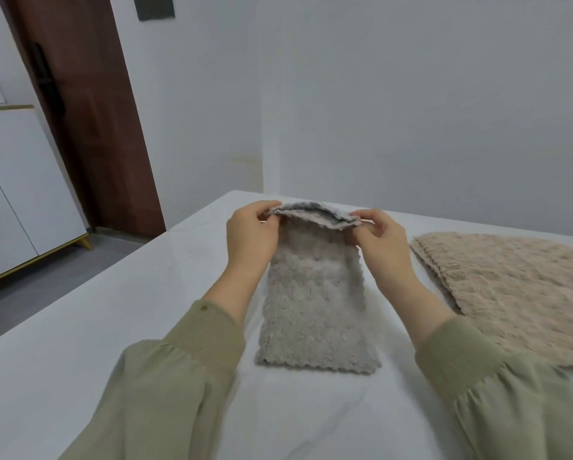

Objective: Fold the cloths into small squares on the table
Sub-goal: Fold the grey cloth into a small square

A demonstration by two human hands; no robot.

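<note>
The left hand (252,237) and right hand (383,242) each pinched a far corner of a grey cloth (315,307), lifting that edge off the white table (79,343) while the near edge lay flat. A stack of beige cloths (510,293) lay just right of it. Both arms wore green sleeves (165,393).

Pale grey walls (378,94); brown wooden door (89,111) at left; white cabinet (19,194), gold base trim; grey floor (62,270).
</note>
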